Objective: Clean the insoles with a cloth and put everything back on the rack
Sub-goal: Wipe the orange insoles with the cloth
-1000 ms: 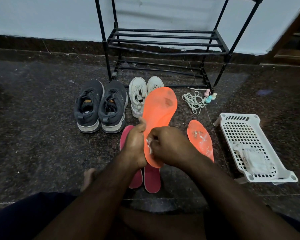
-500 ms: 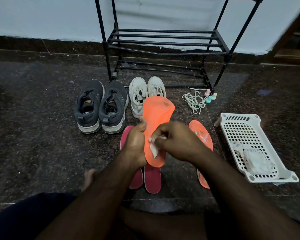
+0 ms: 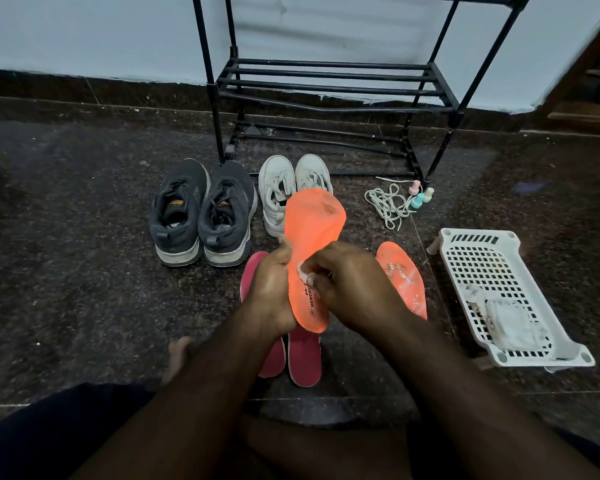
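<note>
My left hand [image 3: 272, 289] gripped the orange insole [image 3: 312, 244] upright while my right hand [image 3: 349, 285] pinched a white cloth [image 3: 302, 270], best rubbed firmly toward the stained toe.

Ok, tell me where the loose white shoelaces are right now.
In the head view, the tangled white shoelaces lie on the dark stone floor right of the white sneakers, beside three small pastel bottles at the black metal rack's front right leg.
</note>
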`<state>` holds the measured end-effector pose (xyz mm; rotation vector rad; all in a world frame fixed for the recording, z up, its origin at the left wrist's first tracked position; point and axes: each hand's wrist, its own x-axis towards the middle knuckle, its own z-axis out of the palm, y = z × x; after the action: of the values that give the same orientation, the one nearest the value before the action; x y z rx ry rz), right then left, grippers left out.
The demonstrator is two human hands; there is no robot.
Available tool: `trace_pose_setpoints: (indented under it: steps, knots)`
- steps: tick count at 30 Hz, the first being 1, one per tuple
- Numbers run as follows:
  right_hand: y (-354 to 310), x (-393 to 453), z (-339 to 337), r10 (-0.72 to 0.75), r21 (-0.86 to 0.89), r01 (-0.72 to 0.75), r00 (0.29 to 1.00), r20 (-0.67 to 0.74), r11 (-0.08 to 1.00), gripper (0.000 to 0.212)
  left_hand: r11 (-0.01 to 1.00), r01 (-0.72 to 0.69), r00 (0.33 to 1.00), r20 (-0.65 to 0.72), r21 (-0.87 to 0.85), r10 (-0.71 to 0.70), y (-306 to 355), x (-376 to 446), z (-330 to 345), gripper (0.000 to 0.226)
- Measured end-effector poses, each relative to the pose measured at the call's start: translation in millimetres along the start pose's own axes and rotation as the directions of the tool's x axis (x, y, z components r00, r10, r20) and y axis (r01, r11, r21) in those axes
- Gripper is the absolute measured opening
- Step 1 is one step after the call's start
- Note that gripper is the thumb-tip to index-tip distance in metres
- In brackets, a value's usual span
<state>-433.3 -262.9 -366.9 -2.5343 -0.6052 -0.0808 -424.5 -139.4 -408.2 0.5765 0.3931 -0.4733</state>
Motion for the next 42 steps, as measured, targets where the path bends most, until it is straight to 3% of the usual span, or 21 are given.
trace_pose_setpoints:
  steps: [3, 5, 9, 12, 15, 18, 22, 25, 28, 31, 35, 38, 42]
  knots:
    - [2, 4, 8, 0.028, -0.038, -0.033, 0.992, -0.125, 0.999, 0.012, 1.0, 0.002, 1.0, 0.005, 0.024, -0.003, -1, 1, -1, 0.071]
    - [1, 5, 11, 0.067, -0.039, -0.073, 0.989, -0.131, 0.997, 0.013, 1.0, 0.002, 1.0, -0.003, 0.021, -0.002, 0, 2, -2, 0.074]
    - [-9, 1, 8, 0.152, -0.113, -0.141, 0.984, 0.097, 0.984, 0.016, 0.988, -0.012, 0.998, -0.067, 0.153, 0.023, 5, 1, 0, 0.069]
    - [-10, -3, -3, 0.181, 0.022, -0.191, 0.955, 0.234, 0.981, 0.011, 0.962, -0.095, 0.99, -0.076, 0.256, 0.117, 13, -1, 11, 0.054]
    - [-6, 0, -9, 0.244, 0.19, -0.252, 0.968, 0.066, 0.949, 0.012, 0.994, -0.001, 0.998, -0.069, 0.108, 0.009, 9, -4, 6, 0.069]
    - [-2, 6, -1, 0.243, 0.111, -0.234, 0.968, -0.07, 0.966, 0.013, 0.997, -0.02, 0.999, -0.025, 0.075, 0.022, 1, 0, -1, 0.069]
    - [-9, 3, 6, 0.21, -0.015, -0.209, 0.969, 0.128, 0.978, 0.012, 0.989, -0.037, 0.998, -0.054, 0.144, 0.045, 1, 0, 2, 0.068]
    - [-12, 1, -4, 0.19, 0.02, -0.204, 0.939, 0.287, 0.979, 0.007, 0.992, -0.064, 0.995, -0.067, 0.112, 0.072, 2, 2, 0, 0.069]
    - [-10, 1, -8, 0.207, 0.101, -0.23, 0.958, 0.197, 0.968, 0.011, 0.996, -0.063, 0.997, -0.036, 0.056, 0.065, 3, 1, 1, 0.069]
    - [-5, 4, -2, 0.24, 0.029, -0.242, 0.969, 0.055, 0.97, 0.008, 0.999, -0.031, 0.999, 0.018, 0.021, 0.031, 2, 1, 0, 0.07]
    - [-14, -1, -3, 0.201, 0.028, -0.213, 0.952, 0.232, 0.977, 0.008, 0.997, -0.048, 0.998, -0.041, 0.059, 0.051, 7, 2, -3, 0.074]
    - [-12, -1, -6, 0.171, 0.178, -0.227, 0.944, 0.284, 0.957, 0.004, 0.997, -0.065, 0.997, -0.028, 0.048, 0.067, 11, 1, -1, 0.075]
    - [6, 5, -18, 0.296, 0.525, -0.323, 0.945, 0.137, 0.788, 0.017, 0.997, -0.078, 0.995, 0.058, 0.01, 0.078, 11, 0, 2, 0.076]
